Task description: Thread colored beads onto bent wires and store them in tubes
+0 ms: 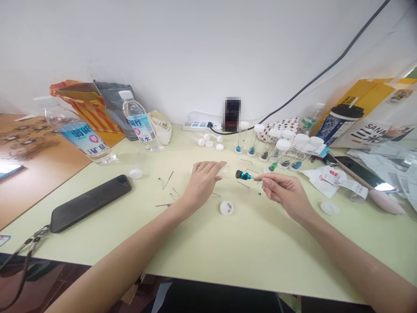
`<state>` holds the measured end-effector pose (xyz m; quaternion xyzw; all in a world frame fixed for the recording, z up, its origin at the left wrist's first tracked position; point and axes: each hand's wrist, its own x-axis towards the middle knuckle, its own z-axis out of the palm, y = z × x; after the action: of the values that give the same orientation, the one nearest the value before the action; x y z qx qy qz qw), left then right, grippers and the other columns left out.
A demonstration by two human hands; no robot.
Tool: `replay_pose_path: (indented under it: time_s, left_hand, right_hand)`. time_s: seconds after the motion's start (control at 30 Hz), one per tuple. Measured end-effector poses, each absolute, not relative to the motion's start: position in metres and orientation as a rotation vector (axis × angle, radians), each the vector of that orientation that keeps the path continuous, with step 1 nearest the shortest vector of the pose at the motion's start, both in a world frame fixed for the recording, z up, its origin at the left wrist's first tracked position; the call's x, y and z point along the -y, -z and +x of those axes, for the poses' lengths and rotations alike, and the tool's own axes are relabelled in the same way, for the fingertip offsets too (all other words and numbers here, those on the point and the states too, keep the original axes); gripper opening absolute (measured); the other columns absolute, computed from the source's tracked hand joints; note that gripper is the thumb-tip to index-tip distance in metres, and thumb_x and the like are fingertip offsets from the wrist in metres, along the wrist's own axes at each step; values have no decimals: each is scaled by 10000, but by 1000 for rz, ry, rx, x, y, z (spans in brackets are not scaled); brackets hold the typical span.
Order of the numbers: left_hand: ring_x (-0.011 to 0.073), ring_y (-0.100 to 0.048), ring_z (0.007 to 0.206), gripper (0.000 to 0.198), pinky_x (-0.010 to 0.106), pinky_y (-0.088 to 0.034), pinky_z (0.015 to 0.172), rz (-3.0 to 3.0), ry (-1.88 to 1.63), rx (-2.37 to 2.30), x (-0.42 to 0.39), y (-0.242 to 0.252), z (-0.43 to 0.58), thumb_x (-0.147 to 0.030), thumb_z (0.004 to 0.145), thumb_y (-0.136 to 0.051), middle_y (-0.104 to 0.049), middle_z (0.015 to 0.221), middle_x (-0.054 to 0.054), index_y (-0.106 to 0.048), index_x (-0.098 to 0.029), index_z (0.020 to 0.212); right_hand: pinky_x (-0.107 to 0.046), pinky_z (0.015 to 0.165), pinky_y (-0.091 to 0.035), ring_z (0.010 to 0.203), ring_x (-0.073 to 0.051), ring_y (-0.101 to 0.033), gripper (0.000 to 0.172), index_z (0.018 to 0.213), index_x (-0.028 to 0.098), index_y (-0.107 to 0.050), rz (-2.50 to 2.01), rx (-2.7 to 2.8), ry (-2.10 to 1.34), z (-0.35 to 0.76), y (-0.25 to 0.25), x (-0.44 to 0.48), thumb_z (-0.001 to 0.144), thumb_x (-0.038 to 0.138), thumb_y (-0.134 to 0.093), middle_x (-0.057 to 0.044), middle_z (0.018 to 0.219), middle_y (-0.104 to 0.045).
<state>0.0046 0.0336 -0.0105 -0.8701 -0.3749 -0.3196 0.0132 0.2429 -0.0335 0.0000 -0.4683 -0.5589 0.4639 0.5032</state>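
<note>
My left hand [204, 181] is closed around a clear plastic tube [224, 172] held sideways, its end pointing right. Between the fingertips of my right hand [284, 194] is a thin metal rod with a blue fitting [245, 175] and a dark round end, facing the tube. A white cap [226, 208] lies on the table just below the gap between the hands. Thin bent metal rods [167, 180] are scattered left of my left hand, and a few more lie near my right fingers.
Several capped clear tubes [282, 152] with coloured pieces stand at the back right. Loose white caps [209, 143] lie near a power strip [195, 126]. Water bottles [138, 121] and a black phone [91, 202] are on the left; a lidded cup [339, 121] stands on the right.
</note>
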Motion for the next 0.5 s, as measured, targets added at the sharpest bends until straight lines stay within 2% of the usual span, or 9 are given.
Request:
replay_pose_path:
  time_s: [0.17, 0.27, 0.37, 0.5]
  left_hand:
    - [209, -592, 988, 409, 386, -347, 888, -2656, 897, 931, -30, 11, 5, -55, 891, -460, -673, 1035, 78, -493, -222, 1263]
    - [211, -602, 915, 364, 372, -358, 858, -2666, 760, 870, -26, 10, 8, -163, 915, -489, -664, 987, 78, -468, -203, 1277]
    - [212, -603, 836, 423, 333, -382, 780, -2684, 632, 872, -25, 9, 9, -309, 913, -521, -648, 921, 68, -421, -167, 1298]
    - [204, -597, 806, 372, 322, -381, 760, -2690, 564, 880, -25, 9, 10, -319, 915, -513, -634, 894, 57, -441, -172, 1249]
  right_hand:
    - [-244, 433, -220, 481, -79, -293, 331, 993, 169, -715, -1202, 1384, -1178, 240, 6, 33, 850, 443, -597, 18, 567, -457]
    - [-242, 442, -231, 482, -79, -291, 362, 1053, 172, -706, -1231, 1426, -1196, 240, 7, 32, 862, 449, -574, 18, 583, -469]
    - [-237, 468, -277, 510, -89, -340, 345, 1101, 191, -697, -1274, 1540, -1178, 240, 6, 32, 890, 413, -536, 15, 607, -485]
    - [-234, 501, -363, 539, -109, -438, 331, 1164, 226, -673, -1306, 1885, -967, 243, 7, 32, 926, 346, -476, 2, 632, -544]
